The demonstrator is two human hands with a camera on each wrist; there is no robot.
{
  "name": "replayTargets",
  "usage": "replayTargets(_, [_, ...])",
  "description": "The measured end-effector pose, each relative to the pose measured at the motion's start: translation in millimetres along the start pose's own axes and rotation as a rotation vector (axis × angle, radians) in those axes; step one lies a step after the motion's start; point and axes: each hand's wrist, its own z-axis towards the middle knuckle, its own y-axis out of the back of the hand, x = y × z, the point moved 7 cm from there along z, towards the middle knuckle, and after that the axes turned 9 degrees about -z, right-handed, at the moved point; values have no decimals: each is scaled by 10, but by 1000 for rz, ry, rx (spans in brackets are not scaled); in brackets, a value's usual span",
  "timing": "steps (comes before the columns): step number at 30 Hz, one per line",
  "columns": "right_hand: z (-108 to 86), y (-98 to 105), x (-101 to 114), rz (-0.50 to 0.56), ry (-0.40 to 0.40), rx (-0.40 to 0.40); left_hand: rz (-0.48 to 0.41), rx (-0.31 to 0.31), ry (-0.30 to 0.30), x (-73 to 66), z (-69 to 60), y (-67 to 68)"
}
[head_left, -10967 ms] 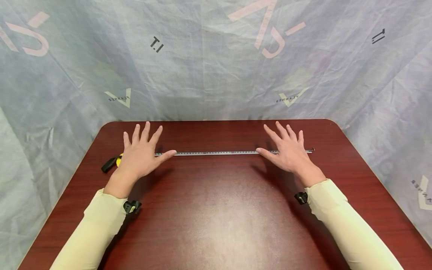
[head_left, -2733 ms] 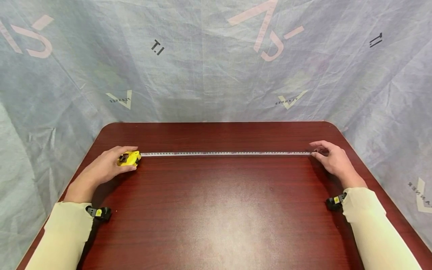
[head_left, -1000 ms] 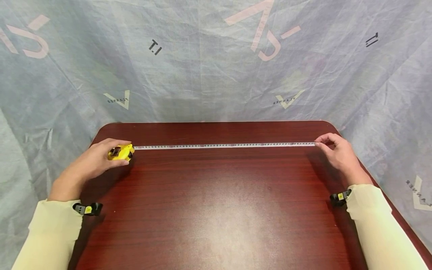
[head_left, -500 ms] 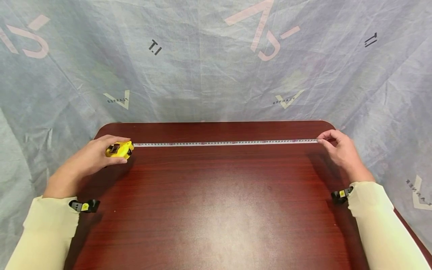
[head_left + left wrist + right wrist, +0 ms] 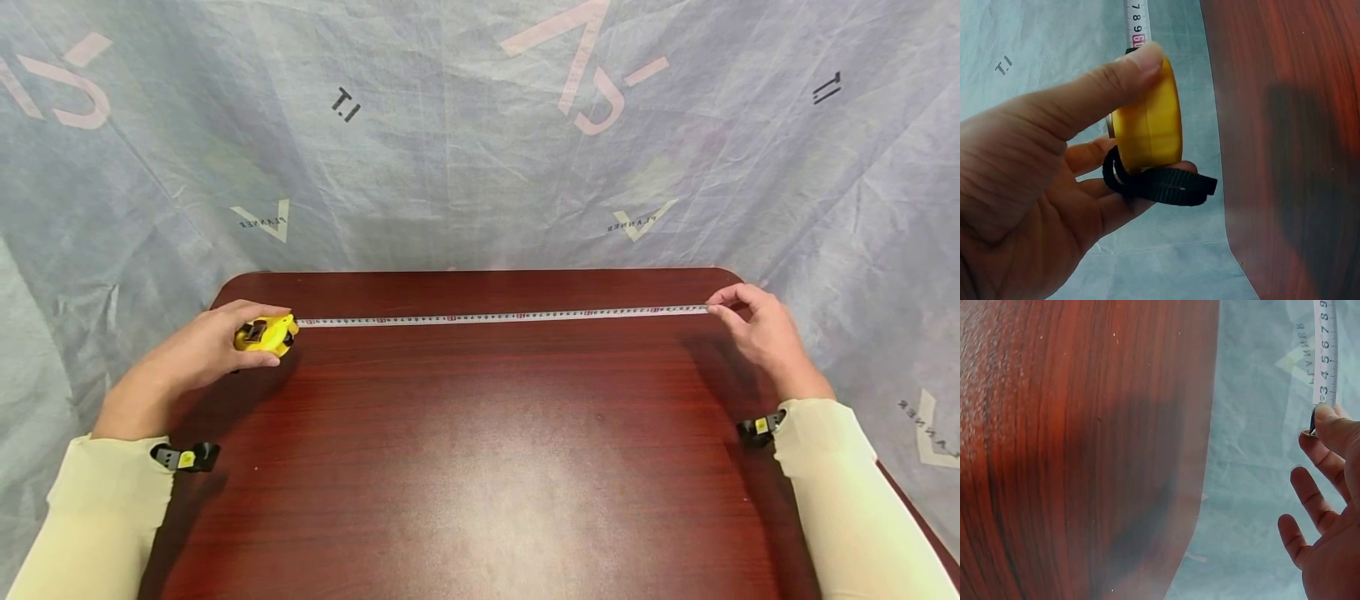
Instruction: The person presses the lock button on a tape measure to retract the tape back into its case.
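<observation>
A yellow tape measure case [image 5: 272,335] is gripped in my left hand [image 5: 198,346], thumb on one side and fingers on the other. Its white blade [image 5: 480,318] stretches straight across to my right hand [image 5: 765,337], which pinches the blade's end between thumb and forefinger. In the left wrist view the case [image 5: 1150,119] shows side-on under the thumb of the left hand [image 5: 1041,150], with a black strap [image 5: 1175,186] hanging by the fingers. The right wrist view shows the blade [image 5: 1324,356] running up from the pinching right hand [image 5: 1335,519], whose other fingers are spread.
The dark red wooden table [image 5: 465,467] lies below both hands, with its rounded far corners near them. A grey printed cloth [image 5: 450,167] hangs behind the table and along both sides.
Both hands have taken hold of the tape measure and raised it from the table, shifting it towards the far edge. Over the last half second the right hand has risen slightly.
</observation>
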Motion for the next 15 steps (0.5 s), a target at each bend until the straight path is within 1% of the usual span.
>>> replayTargets(6, [18,3,-19,-18,-3,8,-11,1,-10,2,-15,-4])
replayTargets(8, [22,6,-25,-23,-8,12,-13,-9,-28,-2,-20,-1])
replayTargets(10, [25,10,-29,-27,-14,14,-13,-27,-62,-17,-26,7])
replayTargets(15, [27,15,-32,-31,-18,14,9,-78,-176,-83,-46,27])
